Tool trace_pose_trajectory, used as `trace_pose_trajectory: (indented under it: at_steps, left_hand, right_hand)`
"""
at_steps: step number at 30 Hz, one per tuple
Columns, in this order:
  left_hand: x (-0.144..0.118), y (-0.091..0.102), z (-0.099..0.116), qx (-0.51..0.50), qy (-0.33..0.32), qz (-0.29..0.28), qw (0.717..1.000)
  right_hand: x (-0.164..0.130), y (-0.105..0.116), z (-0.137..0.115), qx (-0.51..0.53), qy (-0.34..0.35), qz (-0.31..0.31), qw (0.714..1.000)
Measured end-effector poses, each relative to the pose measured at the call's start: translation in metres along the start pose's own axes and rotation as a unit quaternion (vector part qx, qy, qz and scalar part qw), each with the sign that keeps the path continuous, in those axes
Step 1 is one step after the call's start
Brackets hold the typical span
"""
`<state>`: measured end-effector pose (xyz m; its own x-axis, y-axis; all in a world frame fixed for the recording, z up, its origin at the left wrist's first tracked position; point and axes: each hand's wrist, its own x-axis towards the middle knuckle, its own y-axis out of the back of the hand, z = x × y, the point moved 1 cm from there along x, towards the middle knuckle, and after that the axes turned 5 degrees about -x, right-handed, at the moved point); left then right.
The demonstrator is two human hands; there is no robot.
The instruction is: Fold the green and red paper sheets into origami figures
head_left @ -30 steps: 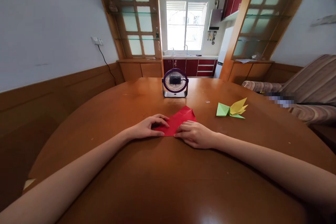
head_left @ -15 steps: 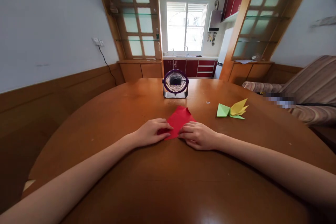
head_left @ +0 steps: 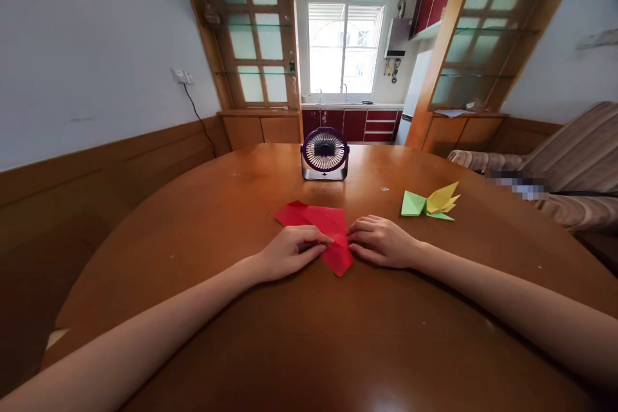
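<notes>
At the centre of the round wooden table [head_left: 203, 219], we are working a folded sheet of red paper [head_left: 321, 222] that is lying flat on the tabletop. Our left hand [head_left: 290, 251] is resting on the near left part of the sheet, palm down, with the fingers [head_left: 316, 246] extended and close together, pressing on the paper rather than gripping it. Our right hand [head_left: 383, 243] is resting on the table at the right edge of the sheet, with its fingers [head_left: 360, 232] loosely curled and their tips touching the paper's right edge; we cannot tell whether they are pinching a layer. The sheet is spreading to the far left of both hands, and one pointed corner is projecting toward us, between the two hands.

Beyond the paper, at the far middle of the table, a small purple desk fan [head_left: 324, 153] is standing upright and facing us, well apart from the sheet. To the right of the fan and farther than our right hand, a green and yellow folded paper model [head_left: 429, 203] is lying on the table, clear of both hands. Past the table's right edge, a striped sofa [head_left: 570, 167] is standing against the wall.
</notes>
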<state>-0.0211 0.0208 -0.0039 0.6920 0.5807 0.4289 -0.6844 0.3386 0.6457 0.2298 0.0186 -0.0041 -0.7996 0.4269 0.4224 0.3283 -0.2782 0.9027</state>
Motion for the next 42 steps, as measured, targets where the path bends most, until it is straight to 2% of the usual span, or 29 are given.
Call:
trace_pose_trajectory:
  at_steps: [2, 4, 7, 10, 14, 24, 31, 37, 42]
  left_hand:
    - [0.002, 0.007, -0.005, -0.005, 0.000, 0.037, 0.999]
    - [0.005, 0.020, -0.015, 0.029, 0.004, 0.101, 0.994]
    - [0.005, 0.043, -0.040, 0.083, 0.054, 0.176, 0.979]
    - [0.001, 0.054, -0.065, 0.097, 0.131, 0.128, 0.978]
    - [-0.002, 0.052, -0.077, 0.069, 0.150, 0.032, 0.986]
    - [-0.002, 0.055, -0.060, 0.195, 0.060, -0.019, 0.979]
    - [-0.001, 0.050, -0.045, 0.246, 0.040, -0.055, 0.967]
    - [0.000, 0.039, -0.030, 0.216, 0.021, -0.073, 0.973]
    - [-0.002, 0.044, -0.027, 0.199, 0.008, -0.108, 0.974]
  right_hand:
    - [0.000, -0.002, 0.000, -0.005, -0.010, 0.000, 1.000]
    - [0.001, -0.003, -0.001, -0.011, -0.018, 0.002, 1.000]
    - [0.002, -0.005, -0.004, -0.019, -0.033, 0.007, 0.999]
    - [0.004, -0.005, -0.007, -0.014, -0.047, 0.010, 0.999]
    - [0.005, -0.006, -0.009, 0.006, -0.043, 0.026, 0.999]
    - [0.003, -0.004, -0.008, 0.022, 0.031, 0.030, 0.999]
    - [-0.004, 0.005, 0.011, -0.033, 0.111, 0.013, 0.993]
    - [-0.018, 0.010, 0.030, -0.025, 0.062, -0.008, 0.998]
    - [-0.025, 0.016, 0.034, -0.030, 0.043, -0.031, 0.998]
